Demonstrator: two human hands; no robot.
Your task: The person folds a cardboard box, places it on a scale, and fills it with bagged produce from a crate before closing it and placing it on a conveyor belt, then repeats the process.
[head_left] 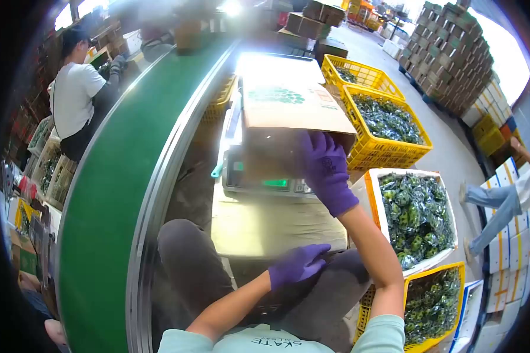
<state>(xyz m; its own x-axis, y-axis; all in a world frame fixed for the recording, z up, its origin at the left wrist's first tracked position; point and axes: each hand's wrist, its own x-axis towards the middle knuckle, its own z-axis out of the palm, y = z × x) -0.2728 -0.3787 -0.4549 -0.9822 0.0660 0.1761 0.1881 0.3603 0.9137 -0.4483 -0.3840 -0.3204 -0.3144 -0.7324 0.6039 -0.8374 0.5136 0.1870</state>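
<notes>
Warehouse space is being crossed at nine o'clock by a green conveyor [126, 150]; just past twelve, a cardboard box [294, 112] is being kept above a scale [259, 183]. Its opening is apparently being worked, steady handling being required. Fingertips of the right hand [328, 167] are being hidden there, their grip untellable; the left hand's [297, 266] fingers are being held slightly apart, empty, near five.

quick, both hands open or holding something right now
Left purple-gloved hand: open, nothing visible held.
Right purple-gloved hand: at the brown cardboard box; grip can't be told.
</notes>
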